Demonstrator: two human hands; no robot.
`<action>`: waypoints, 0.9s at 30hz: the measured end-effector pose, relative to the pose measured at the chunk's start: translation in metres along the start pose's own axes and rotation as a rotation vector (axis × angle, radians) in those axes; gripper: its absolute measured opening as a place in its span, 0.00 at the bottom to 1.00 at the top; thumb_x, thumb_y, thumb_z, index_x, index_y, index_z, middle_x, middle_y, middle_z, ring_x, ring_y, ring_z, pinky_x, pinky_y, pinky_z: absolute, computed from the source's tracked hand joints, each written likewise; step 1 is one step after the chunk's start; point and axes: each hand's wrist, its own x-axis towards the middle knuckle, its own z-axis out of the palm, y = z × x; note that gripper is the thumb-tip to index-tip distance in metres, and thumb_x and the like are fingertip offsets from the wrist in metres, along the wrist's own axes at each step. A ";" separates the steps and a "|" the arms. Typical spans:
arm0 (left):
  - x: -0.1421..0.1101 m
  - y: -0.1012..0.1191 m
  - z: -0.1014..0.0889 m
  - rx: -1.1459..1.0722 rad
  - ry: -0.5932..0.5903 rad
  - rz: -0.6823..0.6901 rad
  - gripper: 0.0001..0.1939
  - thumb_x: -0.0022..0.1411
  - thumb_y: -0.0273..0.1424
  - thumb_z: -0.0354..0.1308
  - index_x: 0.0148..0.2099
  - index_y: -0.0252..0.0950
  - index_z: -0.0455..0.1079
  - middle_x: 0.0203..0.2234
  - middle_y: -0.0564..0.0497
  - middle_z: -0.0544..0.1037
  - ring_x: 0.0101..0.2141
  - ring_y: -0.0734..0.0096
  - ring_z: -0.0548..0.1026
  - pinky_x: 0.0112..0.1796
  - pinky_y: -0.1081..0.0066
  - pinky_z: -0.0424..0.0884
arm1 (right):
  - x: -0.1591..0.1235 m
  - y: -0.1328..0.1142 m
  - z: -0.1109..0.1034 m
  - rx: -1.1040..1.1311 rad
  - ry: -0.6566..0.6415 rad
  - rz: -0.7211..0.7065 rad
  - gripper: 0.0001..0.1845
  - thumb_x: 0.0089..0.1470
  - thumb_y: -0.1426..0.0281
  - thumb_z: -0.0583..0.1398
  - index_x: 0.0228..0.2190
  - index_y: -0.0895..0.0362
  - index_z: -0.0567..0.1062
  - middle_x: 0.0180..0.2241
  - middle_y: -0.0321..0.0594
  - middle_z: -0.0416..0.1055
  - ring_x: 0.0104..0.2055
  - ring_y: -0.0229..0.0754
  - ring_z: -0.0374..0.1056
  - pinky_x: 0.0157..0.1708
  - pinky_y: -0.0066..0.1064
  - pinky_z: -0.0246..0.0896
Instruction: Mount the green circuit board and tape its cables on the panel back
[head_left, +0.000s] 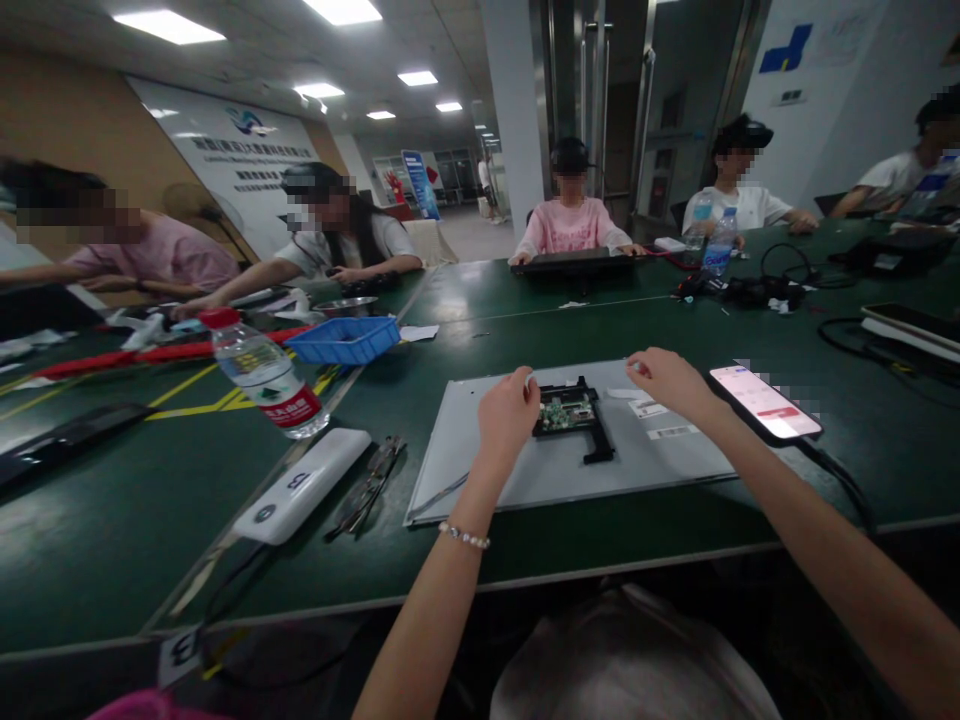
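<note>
A flat grey panel (442, 470) lies on the green table in front of me. On it is a black plastic frame (598, 440) holding a green circuit board (568, 412). My left hand (507, 412) is closed at the frame's left side, with a small pale bit at its fingertips that I cannot name. Over the panel's far edge, my right hand (666, 380) is pinched, and what it may hold is too small to make out. Below its fingers are a white strip (630, 394) and a white label (648, 408) on the panel.
Right of the panel lies a lit phone (765, 402) with a cable. To the left are a white power bank (304, 488), eyeglasses (367, 488), a tilted water bottle (266, 380) and a blue tray (345, 340). Several people sit around the table, one behind a dark panel (574, 264).
</note>
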 end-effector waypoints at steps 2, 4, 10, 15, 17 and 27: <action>0.008 -0.001 -0.005 0.028 -0.024 0.000 0.17 0.70 0.37 0.42 0.46 0.39 0.71 0.33 0.48 0.79 0.35 0.64 0.77 0.35 0.71 0.65 | 0.015 -0.014 0.004 0.103 -0.029 -0.216 0.17 0.60 0.63 0.54 0.45 0.59 0.75 0.41 0.48 0.74 0.40 0.44 0.71 0.42 0.31 0.62; 0.019 -0.003 -0.008 0.063 -0.049 -0.003 0.18 0.69 0.39 0.42 0.45 0.38 0.71 0.35 0.46 0.79 0.36 0.63 0.77 0.35 0.71 0.66 | 0.031 -0.026 0.014 0.134 -0.060 -0.366 0.17 0.59 0.65 0.56 0.46 0.59 0.75 0.44 0.49 0.73 0.45 0.46 0.70 0.47 0.33 0.61; 0.034 -0.015 0.009 0.040 -0.101 -0.035 0.14 0.67 0.34 0.45 0.43 0.40 0.72 0.35 0.47 0.79 0.37 0.63 0.77 0.35 0.71 0.66 | 0.063 -0.038 0.061 0.145 -0.120 -0.414 0.13 0.56 0.68 0.59 0.40 0.59 0.79 0.41 0.47 0.76 0.45 0.47 0.70 0.47 0.34 0.61; 0.025 -0.024 0.027 0.044 -0.149 -0.017 0.14 0.66 0.32 0.46 0.41 0.38 0.73 0.38 0.45 0.79 0.38 0.64 0.76 0.36 0.72 0.66 | 0.062 -0.038 0.076 0.147 -0.068 -0.343 0.13 0.57 0.73 0.57 0.39 0.58 0.80 0.41 0.45 0.76 0.45 0.45 0.70 0.47 0.31 0.61; 0.022 -0.027 0.029 0.042 -0.149 0.011 0.14 0.65 0.31 0.46 0.42 0.37 0.73 0.38 0.45 0.79 0.39 0.64 0.76 0.37 0.71 0.66 | 0.059 -0.040 0.075 0.140 -0.063 -0.315 0.13 0.57 0.73 0.56 0.39 0.57 0.80 0.42 0.44 0.76 0.46 0.45 0.70 0.48 0.31 0.60; 0.017 -0.025 0.031 0.069 -0.198 0.042 0.19 0.67 0.41 0.46 0.42 0.36 0.74 0.37 0.43 0.79 0.39 0.62 0.76 0.39 0.70 0.67 | 0.047 -0.029 0.053 0.116 0.095 -0.216 0.17 0.60 0.74 0.52 0.43 0.57 0.79 0.46 0.46 0.74 0.49 0.46 0.68 0.50 0.34 0.60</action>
